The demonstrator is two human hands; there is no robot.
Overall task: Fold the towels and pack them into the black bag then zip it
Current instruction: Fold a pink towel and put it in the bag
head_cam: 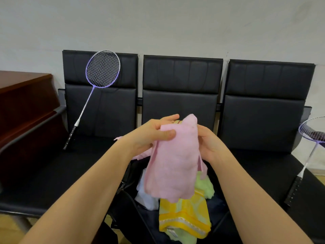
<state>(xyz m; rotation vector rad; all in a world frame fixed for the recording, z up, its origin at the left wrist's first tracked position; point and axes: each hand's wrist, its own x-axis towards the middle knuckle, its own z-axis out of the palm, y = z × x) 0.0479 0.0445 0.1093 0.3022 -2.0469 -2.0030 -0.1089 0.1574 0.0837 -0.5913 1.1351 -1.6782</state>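
Closest to me, the black bag (128,217) sits unzipped on the bench (52,173), yellow towel (184,219) draped over it. Above, my left hand (149,136) and right hand (211,145) both pinch the pink towel (174,164), mid-fold. Next I reckon: 1 more fold, then tuck it in.

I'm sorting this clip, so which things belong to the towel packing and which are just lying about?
Job: pink towel, held by left hand and right hand; yellow towel; green towel; white towel; black bag.
Lying about: left racket; right racket; wooden desk.

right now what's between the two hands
Head view: the pink towel, gripped by the left hand and the right hand, hangs between them above the other towels.
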